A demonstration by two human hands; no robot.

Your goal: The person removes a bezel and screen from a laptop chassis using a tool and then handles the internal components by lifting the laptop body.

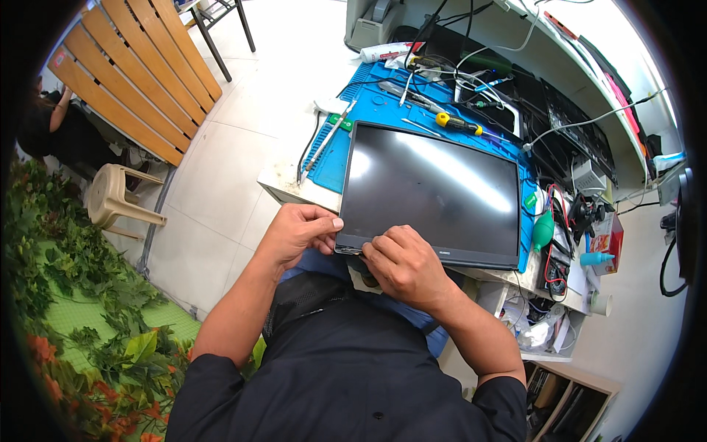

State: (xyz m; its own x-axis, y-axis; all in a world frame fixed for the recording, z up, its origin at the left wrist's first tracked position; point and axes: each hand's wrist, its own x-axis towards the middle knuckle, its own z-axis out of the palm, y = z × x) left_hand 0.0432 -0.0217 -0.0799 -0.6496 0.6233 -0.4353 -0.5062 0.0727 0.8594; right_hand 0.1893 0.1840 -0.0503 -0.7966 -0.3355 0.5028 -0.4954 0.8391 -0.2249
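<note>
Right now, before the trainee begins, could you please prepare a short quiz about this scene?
1. True or false: the left hand is by the lower left corner of the screen.
2. Which colour is the mat? A red; B blue; C orange.
3. Fill the gap: the green bulb is to the ____ of the screen in the picture.

Key: 1 true; 2 B; 3 right.

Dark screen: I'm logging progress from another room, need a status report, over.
Left hand at left edge of screen; right hand on its lower edge. Screen dark, face up. Yellow-black screwdriver beyond far edge, clear of both hands.
</note>
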